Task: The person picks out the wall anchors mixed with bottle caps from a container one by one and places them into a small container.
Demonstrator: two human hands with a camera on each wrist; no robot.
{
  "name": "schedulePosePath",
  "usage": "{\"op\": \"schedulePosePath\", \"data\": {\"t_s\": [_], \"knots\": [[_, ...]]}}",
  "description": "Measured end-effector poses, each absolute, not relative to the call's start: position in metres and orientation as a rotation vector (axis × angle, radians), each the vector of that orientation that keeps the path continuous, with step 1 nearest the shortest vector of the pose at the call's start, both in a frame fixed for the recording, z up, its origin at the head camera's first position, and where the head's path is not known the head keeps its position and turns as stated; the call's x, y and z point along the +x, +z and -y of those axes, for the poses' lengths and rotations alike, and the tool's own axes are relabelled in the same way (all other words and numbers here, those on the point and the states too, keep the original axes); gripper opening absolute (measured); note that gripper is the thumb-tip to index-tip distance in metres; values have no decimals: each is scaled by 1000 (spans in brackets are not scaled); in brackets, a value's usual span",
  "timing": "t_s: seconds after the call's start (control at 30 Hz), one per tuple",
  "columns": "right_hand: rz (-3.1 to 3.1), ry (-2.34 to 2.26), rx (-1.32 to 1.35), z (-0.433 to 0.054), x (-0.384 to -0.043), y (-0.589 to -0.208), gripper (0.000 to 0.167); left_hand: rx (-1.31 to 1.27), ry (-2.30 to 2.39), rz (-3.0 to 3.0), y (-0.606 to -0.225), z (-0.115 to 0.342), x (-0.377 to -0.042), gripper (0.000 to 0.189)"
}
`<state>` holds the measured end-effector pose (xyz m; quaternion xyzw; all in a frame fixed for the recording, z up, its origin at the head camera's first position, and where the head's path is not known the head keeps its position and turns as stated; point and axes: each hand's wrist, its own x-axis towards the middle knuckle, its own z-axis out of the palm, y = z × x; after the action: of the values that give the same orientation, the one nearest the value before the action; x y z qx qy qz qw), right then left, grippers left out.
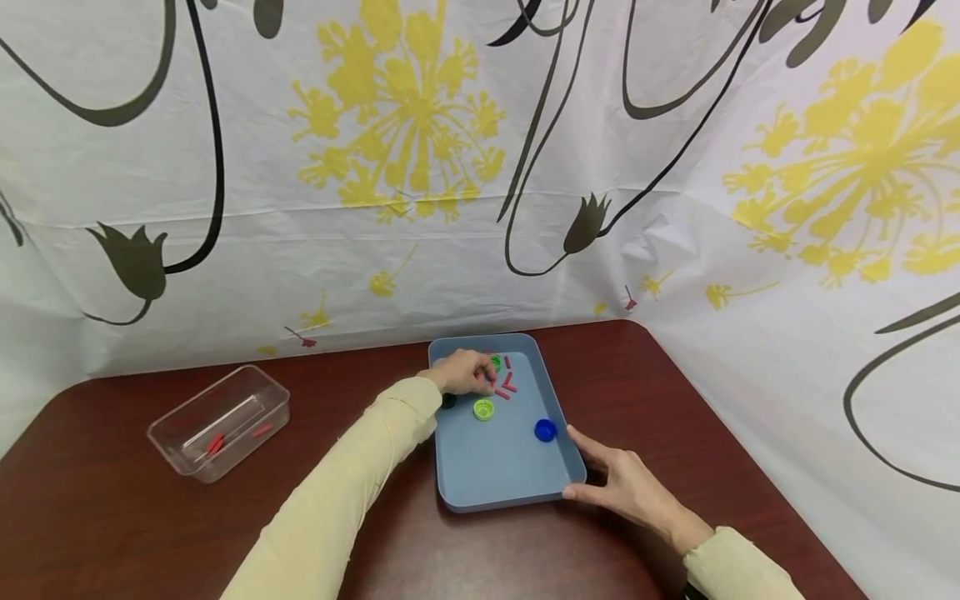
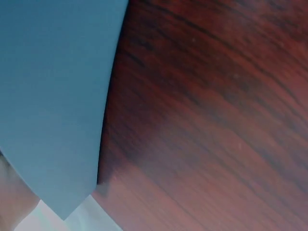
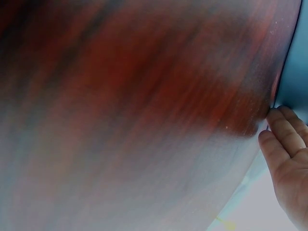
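A blue-grey tray (image 1: 495, 467) lies on the table. My left hand (image 1: 461, 372) reaches over its left wall, fingers bent down among several small red sticks (image 1: 502, 394); a bit of red shows between thumb and fingers, partly hidden by them. Close by are a yellow-green round cap (image 1: 483, 409), a green cap (image 1: 496, 363) and a black cap (image 1: 448, 401) half covered by the wrist. A blue cap (image 1: 545, 430) sits at the tray's right side. My right hand (image 1: 630, 483) holds the tray's near right corner, thumb at the front wall, fingers (image 3: 284, 130) along the right wall.
A clear plastic box (image 1: 243, 417) with a few red sticks inside stands to the left on the dark wooden table (image 1: 360, 542). A patterned white cloth (image 1: 450, 275) hangs behind the table and along its right side.
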<state>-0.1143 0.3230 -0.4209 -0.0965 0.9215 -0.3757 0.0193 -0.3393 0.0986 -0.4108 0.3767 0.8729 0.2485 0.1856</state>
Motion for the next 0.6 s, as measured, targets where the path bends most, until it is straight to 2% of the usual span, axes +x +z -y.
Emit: {"op": "schedulePosePath", "data": {"t_s": [0.33,0.6], "knots": [[-2890,-1127,-291,-323,-115,-421,86,1027,962,-2495,-392,-81,-329,23],[-2883,-1145,-278,-321,-114,-421,85,872,1291,-2492,-377,-53,-320,28]]}}
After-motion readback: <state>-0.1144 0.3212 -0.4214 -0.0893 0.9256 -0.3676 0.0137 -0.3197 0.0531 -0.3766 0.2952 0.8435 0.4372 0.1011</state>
